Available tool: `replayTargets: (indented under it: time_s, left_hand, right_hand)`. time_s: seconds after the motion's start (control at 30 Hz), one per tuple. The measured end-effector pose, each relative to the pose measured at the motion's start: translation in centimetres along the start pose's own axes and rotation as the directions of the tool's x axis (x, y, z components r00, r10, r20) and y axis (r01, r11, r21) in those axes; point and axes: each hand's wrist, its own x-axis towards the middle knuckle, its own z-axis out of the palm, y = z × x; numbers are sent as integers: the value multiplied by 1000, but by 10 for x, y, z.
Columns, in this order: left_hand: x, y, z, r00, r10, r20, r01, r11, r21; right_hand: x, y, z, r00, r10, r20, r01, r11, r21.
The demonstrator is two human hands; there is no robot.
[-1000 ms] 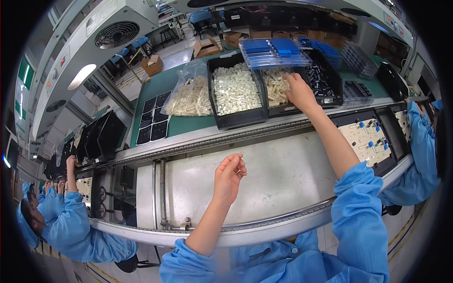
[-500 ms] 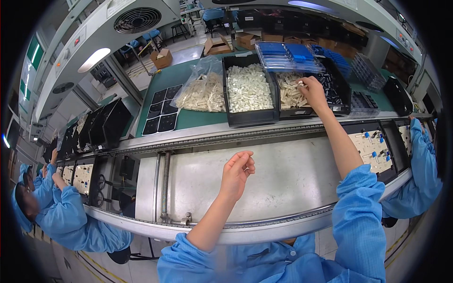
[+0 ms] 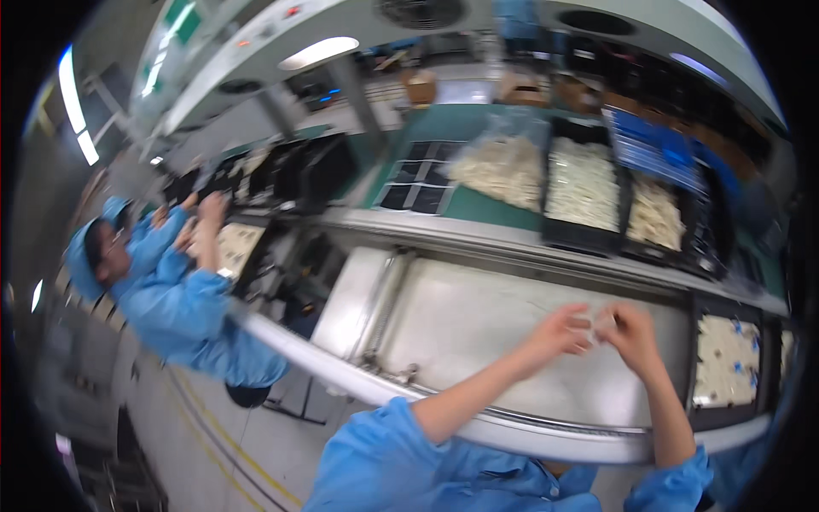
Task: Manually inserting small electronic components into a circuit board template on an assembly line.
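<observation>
Over the bare metal bed of the line, my left hand [image 3: 559, 333] and my right hand [image 3: 633, 340] are close together, fingertips facing. A small whitish part [image 3: 595, 329] shows between them, too blurred to name its kind. My right fingers are pinched on it. Motion smears my left fingers, which are bent toward it; whether they touch it I cannot tell. Beyond the rail, a black bin of cream-coloured parts [image 3: 654, 220] stands beside another bin of small white parts [image 3: 583, 183].
A clear bag of cream parts [image 3: 502, 171] and black panels [image 3: 420, 175] lie on the green bench. Blue trays [image 3: 653, 147] rest above the bins. A board [image 3: 727, 363] with blue components sits at right on the line. A co-worker in blue [image 3: 183, 299] works at left.
My right hand has left the cream-parts bin and come down beside my left hand over the metal bed. The view has swung left, so the bench appears shifted right.
</observation>
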Motion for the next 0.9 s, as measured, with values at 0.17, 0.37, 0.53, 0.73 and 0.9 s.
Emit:
replayTargets:
  time_s: [0.17,0.37,0.53,0.73,0.9]
  left_hand:
    - [1,-14,8,969,-131,212,131,991,12]
    - [3,-19,1,975,-113,192,102,993,64]
    - [3,-16,1,982,-116,148,106,992,74]
    - [5,-23,1,996,-40,74,31,992,123]
    - [7,-21,-3,998,-38,41,27,972,235]
  right_hand:
    - [-26,-7,18,998,30,-59,-32,999,-44]
    - [-24,0,23,991,-102,-85,89,985,-146]
    - [-21,-2,22,980,-175,-99,155,972,-178]
    - [-23,1,14,994,-66,-82,53,987,-154]
    - [-24,3,9,977,-164,-138,129,964,-233]
